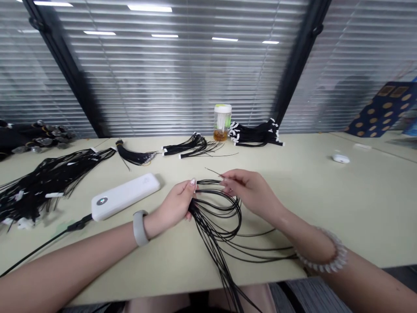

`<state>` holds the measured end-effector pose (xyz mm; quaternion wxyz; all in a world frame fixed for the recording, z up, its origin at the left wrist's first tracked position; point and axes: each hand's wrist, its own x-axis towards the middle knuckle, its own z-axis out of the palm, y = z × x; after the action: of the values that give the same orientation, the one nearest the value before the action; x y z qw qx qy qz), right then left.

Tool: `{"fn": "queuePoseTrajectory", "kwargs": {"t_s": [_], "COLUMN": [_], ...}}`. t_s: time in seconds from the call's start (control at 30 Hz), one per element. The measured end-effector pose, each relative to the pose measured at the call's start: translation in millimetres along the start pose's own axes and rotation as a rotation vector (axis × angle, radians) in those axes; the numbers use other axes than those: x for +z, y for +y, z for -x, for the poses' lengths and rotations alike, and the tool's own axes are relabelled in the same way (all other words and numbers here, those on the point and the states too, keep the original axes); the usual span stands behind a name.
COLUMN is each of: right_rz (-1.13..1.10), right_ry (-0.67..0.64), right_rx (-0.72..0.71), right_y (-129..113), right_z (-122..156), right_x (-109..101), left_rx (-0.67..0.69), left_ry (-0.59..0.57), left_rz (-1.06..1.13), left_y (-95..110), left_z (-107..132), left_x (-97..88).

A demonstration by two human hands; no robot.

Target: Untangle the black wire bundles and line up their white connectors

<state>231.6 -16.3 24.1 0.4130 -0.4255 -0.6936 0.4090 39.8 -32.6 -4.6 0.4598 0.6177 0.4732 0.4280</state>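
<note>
My left hand (178, 199) is closed round one end of a bundle of thin black wires (216, 234), its thumb pressing on a small white piece at that end. From there the wires loop to the right, and many hang down over the table's front edge. My right hand (245, 187) is closed in a pinch just right of the left one. Between its thumb and forefinger is a single black wire (213, 172), whose thin tip points up and left. Its other fingers touch the upper loops.
A white power bank (125, 196) with a black cable lies left of my hands. Piles of black wires (35, 182) cover the table's left side. Behind stand a lidded jar (222, 122) and more wire bundles (257, 132). A small white case (341, 158) rests at right.
</note>
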Motion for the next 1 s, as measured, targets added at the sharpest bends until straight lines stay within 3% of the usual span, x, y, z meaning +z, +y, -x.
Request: {"fn": "queuePoseTrajectory", "kwargs": {"t_s": [0.1, 0.2, 0.33, 0.77, 1.0], "right_rz": [0.315, 0.462, 0.496, 0.520, 0.609], "right_ry": [-0.021, -0.061, -0.120, -0.140, -0.075], "right_rx": [-0.142, -0.225, -0.227, -0.222, -0.386], "right_y": [2.0, 0.5, -0.4, -3.7, -0.9], "right_z": [2.5, 4.6, 5.7, 6.1, 5.8], "right_x": [5.5, 8.4, 8.1, 7.5, 6.7], "left_rx": [0.016, 0.017, 0.016, -0.007, -0.019], "left_ry": [-0.025, -0.023, -0.032, -0.031, -0.050], "left_rz": [-0.009, -0.035, -0.037, -0.013, -0.009], "left_y": [3.9, 5.6, 2.5, 2.8, 4.1], "left_z": [1.4, 2.4, 1.7, 1.0, 0.9], "left_x": [0.5, 0.6, -0.1, -0.4, 0.8]}}
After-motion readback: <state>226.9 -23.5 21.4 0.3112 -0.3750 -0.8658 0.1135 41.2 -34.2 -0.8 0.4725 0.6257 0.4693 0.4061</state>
